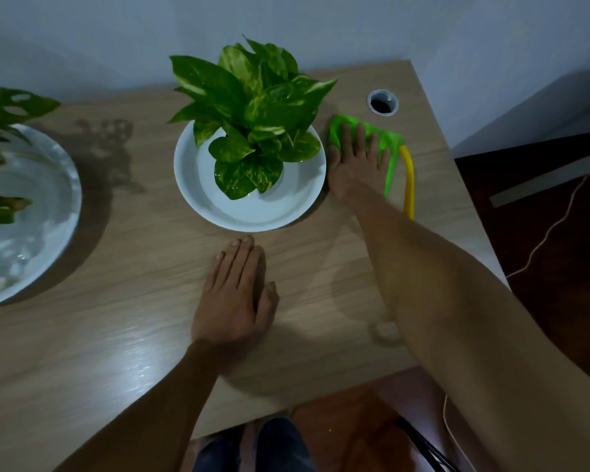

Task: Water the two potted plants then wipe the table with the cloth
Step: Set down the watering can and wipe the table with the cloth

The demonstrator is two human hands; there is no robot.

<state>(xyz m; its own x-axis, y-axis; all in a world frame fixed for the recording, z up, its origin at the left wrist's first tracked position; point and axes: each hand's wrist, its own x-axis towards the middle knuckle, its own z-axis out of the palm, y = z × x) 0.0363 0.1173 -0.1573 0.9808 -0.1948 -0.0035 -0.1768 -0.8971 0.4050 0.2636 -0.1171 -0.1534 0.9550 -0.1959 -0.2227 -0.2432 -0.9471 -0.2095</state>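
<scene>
I look down on a pale wood-grain counter (pixel 116 301) set against a plain wall. My right hand (pixel 356 165) lies flat, palm down, fingers spread, pressing on a bright green cloth (pixel 387 139) near the far right corner of the counter. The cloth shows past my fingertips and along the right side of my hand. Just right of the cloth lies a yellow curved object (pixel 408 178), partly under the cloth's edge; I cannot tell what it is. Beyond the cloth, a round cable hole (pixel 382 102) with a pale rim sits in the counter.

My left hand (pixel 234 294) rests flat on the bare counter nearer to me, fingers together and pointing away, holding nothing.

Just left of my right hand, touching or nearly touching it, stands a white dish (pixel 252 212). From it rises a plant (pixel 249 107) with broad green leaves streaked yellow; its pot is hidden by the leaves. My left fingertips lie just short of this dish's near rim.

At the far left edge, well apart from both hands, a second white dish (pixel 53 206) holds water that glints. A second plant (pixel 4 107), with holed dark leaves, hangs over it, cut off by the frame.
</scene>
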